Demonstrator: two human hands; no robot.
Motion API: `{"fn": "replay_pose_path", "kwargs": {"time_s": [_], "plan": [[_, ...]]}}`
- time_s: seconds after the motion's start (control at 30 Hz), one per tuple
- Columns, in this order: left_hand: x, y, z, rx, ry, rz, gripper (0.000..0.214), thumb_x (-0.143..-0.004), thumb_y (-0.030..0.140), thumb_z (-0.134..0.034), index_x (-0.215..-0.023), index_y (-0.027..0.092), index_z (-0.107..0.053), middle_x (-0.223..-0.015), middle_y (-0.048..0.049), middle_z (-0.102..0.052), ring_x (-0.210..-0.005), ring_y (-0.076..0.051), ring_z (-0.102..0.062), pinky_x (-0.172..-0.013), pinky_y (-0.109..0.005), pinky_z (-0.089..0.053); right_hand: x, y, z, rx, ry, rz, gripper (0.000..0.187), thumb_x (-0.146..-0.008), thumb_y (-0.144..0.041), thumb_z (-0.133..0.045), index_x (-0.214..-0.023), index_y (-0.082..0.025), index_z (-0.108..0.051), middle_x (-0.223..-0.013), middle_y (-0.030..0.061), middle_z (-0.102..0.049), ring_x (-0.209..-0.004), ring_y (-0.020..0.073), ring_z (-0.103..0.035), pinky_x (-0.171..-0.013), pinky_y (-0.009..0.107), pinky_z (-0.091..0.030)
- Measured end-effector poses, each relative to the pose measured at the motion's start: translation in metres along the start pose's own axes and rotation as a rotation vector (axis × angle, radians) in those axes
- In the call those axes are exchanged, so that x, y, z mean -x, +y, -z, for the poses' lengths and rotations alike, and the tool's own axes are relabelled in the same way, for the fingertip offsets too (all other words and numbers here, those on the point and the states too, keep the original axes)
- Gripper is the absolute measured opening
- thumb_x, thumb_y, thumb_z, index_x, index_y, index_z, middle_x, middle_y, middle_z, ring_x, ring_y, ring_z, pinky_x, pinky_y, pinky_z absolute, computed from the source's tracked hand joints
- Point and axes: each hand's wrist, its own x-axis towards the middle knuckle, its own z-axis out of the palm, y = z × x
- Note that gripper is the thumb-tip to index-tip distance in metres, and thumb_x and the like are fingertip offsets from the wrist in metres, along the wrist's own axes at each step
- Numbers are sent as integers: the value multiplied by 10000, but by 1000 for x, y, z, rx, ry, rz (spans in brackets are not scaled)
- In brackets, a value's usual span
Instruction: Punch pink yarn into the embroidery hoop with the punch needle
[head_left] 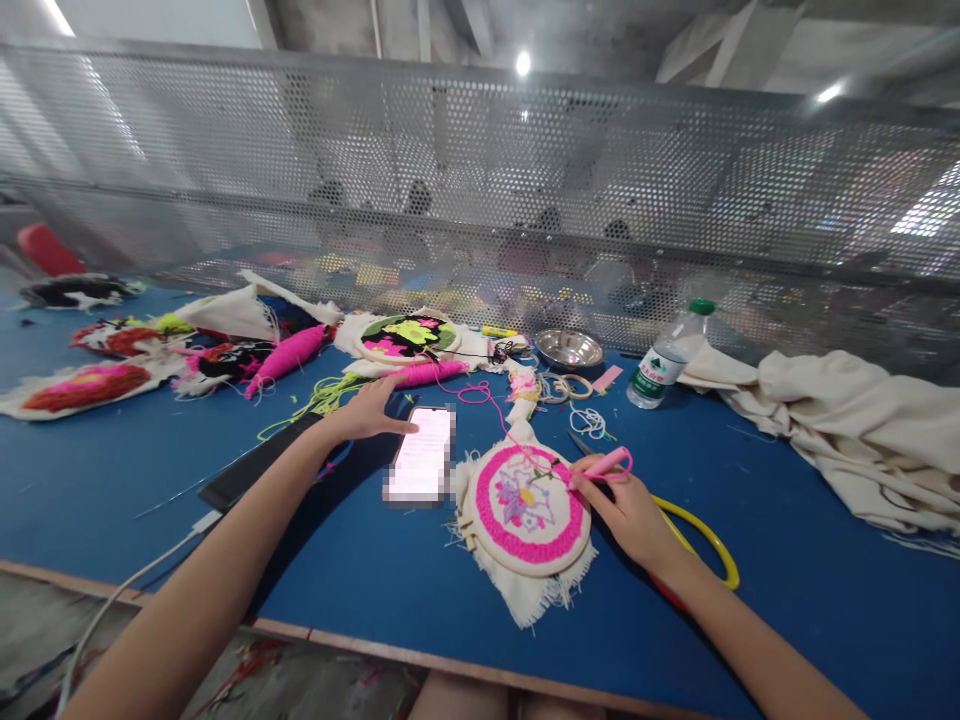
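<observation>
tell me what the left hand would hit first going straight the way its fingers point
The left hand would most likely meet the pink yarn bundle first. It lies right at the fingertips, which may already touch it; depth is hard to judge from this one view.

Blue table [360,590] carries smartphone [422,455] beside left hand [365,410], embroidery hoop [526,500] beside right hand [626,512]; beyond right hand, plastic bottle [660,368], metal bowl [570,350].

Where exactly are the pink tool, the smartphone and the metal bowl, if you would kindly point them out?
Pink tool [607,463]: head view, on its handle.
Smartphone [425,452]: head view, on its lit screen.
Metal bowl [571,346]: head view, on its inner wall.
</observation>
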Motion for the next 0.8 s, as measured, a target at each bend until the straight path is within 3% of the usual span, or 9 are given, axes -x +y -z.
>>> {"fn": "replay_pose_path", "kwargs": {"time_s": [0.27, 0.4, 0.63, 0.8], "plan": [[3, 5, 1, 99, -117, -74, 951, -619, 609, -679, -1412, 173, -385, -1387, -165, -506, -1254, -365, -484, -1020, -441, -406, 0, -2, 1, -3, -9, -8, 306, -944, -397, -432, -863, -195, -648, -1004, 81, -693, -946, 233, -628, -866, 345, -463], [5, 4, 1, 148, -169, -117, 914, -654, 579, -672, -1428, 210, -357, -1396, -129, -509, -1273, -322, -478, -1044, -421, -388, 0, -2, 1, 0, -3, -4, 302, -943, -396, -434, -869, -197, -649, -1030, 82, -694, -959, 234, -630, -870, 344, -464], [5, 4, 3, 196, -213, -121, 695, -712, 559, -627, -1323, 254, -496, -1355, -99, -551, -1316, -306, -439, -1066, -434, -360, 1, -1, 0, 5, -7, -1, 306, -944, -396, -431, -864, -196, -648, -1033, 84, -695, -960, 238, -633, -865, 347, -466], [5, 3, 3, 208, -218, -122, 713, -698, 550, -649, -1321, 241, -493, -1367, -105, -536, -1315, -305, -437, -1074, -419, -352, 0, -2, 1, -1, -17, -10, 291, -945, -392, -432, -872, -197, -636, -1025, 79, -694, -959, 238, -629, -862, 346, -462]]}}
